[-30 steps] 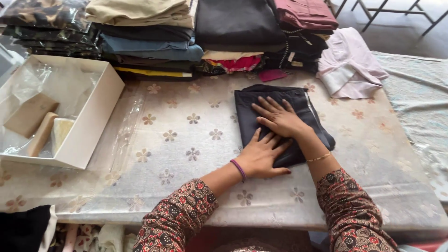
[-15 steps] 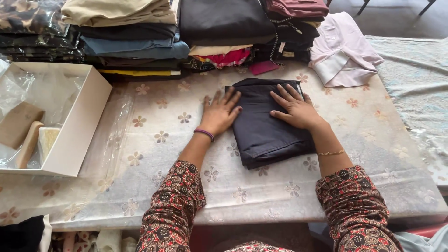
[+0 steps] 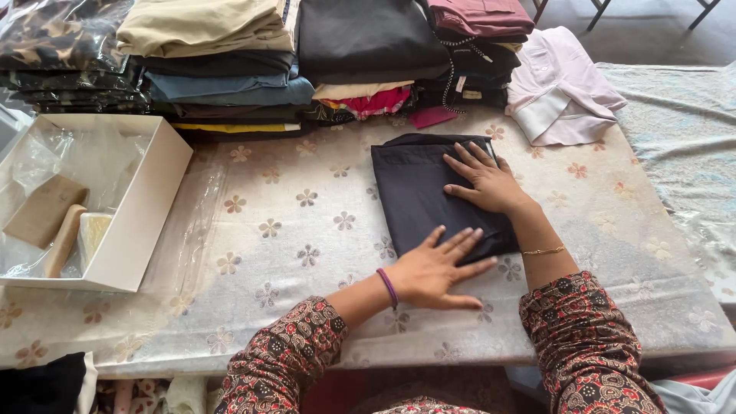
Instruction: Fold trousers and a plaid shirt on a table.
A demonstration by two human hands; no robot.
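A folded black garment (image 3: 418, 192) lies flat on the flower-patterned table (image 3: 284, 222), slightly right of centre. My right hand (image 3: 487, 182) presses palm down on its upper right part, fingers spread. Fingers apart, my left hand (image 3: 435, 270) rests flat at the garment's near edge, partly on the cloth and partly on the table. Neither hand grips anything. Both arms wear patterned red sleeves.
Stacks of folded clothes (image 3: 230, 61) line the far edge. A pale pink shirt (image 3: 560, 88) lies at the back right. A white open box (image 3: 130, 215) with clear plastic and small blocks inside stands at the left.
My left hand has moved from the garment's upper left down to its near edge. The right hand has stayed on the upper right of the cloth.
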